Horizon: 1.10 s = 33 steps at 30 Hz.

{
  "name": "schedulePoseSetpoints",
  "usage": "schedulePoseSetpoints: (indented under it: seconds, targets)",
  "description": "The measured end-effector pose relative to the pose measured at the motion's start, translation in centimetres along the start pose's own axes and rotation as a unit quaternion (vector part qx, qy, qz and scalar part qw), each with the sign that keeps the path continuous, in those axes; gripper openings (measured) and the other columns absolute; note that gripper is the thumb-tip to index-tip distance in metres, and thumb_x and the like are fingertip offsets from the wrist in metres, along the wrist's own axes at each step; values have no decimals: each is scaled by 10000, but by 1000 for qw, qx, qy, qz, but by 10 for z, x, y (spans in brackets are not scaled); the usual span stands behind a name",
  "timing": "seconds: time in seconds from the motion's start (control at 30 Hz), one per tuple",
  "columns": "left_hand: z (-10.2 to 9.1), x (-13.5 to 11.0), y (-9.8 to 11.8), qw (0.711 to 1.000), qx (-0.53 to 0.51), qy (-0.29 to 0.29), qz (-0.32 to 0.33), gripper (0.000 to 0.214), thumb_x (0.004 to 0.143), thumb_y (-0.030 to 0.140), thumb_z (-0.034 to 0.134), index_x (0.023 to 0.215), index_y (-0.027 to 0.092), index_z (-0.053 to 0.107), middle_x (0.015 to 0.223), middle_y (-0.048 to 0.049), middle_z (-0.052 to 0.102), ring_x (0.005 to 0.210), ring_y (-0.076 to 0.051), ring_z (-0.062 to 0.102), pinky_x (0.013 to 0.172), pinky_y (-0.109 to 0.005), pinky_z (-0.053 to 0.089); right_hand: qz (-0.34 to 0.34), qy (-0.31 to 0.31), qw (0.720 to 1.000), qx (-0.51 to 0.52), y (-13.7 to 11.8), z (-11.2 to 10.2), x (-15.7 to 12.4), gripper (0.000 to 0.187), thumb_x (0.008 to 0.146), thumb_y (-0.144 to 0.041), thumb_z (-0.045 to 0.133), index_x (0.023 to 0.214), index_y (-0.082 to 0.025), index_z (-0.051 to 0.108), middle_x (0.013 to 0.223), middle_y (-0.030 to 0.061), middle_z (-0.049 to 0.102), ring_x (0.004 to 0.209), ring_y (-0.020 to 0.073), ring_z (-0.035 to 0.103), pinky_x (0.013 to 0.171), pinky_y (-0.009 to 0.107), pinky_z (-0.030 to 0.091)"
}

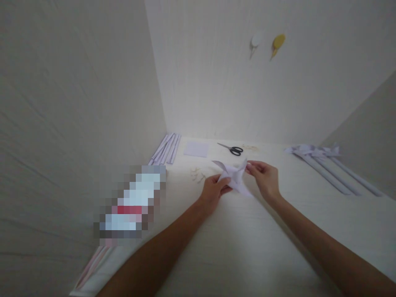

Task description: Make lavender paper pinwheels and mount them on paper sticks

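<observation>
A folded piece of white paper (236, 176) with pointed flaps, like a pinwheel, is held over the white table (247, 247). My left hand (213, 189) pinches its left side with fingers closed. My right hand (263, 176) grips its right upper flap between thumb and fingers. Both forearms reach in from the bottom of the view.
Black-handled scissors (231, 149) and a flat square of pale paper (196, 149) lie behind the hands. Rolled paper sticks (166, 148) rest at the left wall; finished pinwheels on sticks (324, 163) lie at right. Small pins or bands (197, 174) are scattered near my left hand. A blurred patch (131, 204) sits at left.
</observation>
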<state>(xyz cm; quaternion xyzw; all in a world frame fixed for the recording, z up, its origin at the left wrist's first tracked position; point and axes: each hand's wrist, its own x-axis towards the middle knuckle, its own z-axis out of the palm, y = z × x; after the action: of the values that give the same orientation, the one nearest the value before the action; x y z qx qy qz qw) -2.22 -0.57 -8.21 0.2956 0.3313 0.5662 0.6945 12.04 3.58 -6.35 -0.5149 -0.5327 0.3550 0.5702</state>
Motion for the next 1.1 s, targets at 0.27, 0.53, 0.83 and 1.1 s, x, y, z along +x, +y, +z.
schedulePoseSetpoints:
  seconds: [0.27, 0.53, 0.83, 1.1]
  targets:
    - [0, -1, 0, 976, 164, 117, 88, 173, 594, 247, 599, 657, 88, 631, 585, -3, 602, 568, -98, 557, 637, -253, 485, -257, 11, 944, -207, -14, -8, -36, 151, 776, -276, 463, 679, -185, 535, 582, 3, 547, 528, 108, 498, 530, 244, 404]
    - [-1, -4, -4, 955, 249, 121, 108, 200, 610, 283, 583, 687, 111, 650, 594, -3, 606, 580, -112, 561, 613, -241, 476, -269, -78, 917, -284, 12, 4, -52, 178, 813, -265, 392, 693, -192, 501, 613, 13, 535, 542, 113, 472, 501, 230, 338]
    - [-2, -4, -7, 950, 272, 111, 109, 206, 621, 301, 583, 716, 132, 654, 658, -8, 631, 622, -119, 571, 631, -247, 478, -233, -76, 926, -288, 11, 4, -48, 179, 808, -283, 407, 679, -183, 480, 617, 8, 538, 537, 105, 453, 514, 220, 317]
    - [-4, -5, -7, 932, 321, 116, 118, 227, 630, 325, 573, 707, 127, 652, 636, -11, 622, 612, -126, 566, 603, -248, 467, -225, -70, 919, -315, 12, 6, -48, 199, 792, -296, 428, 645, -174, 484, 568, -4, 519, 495, 95, 424, 489, 216, 292]
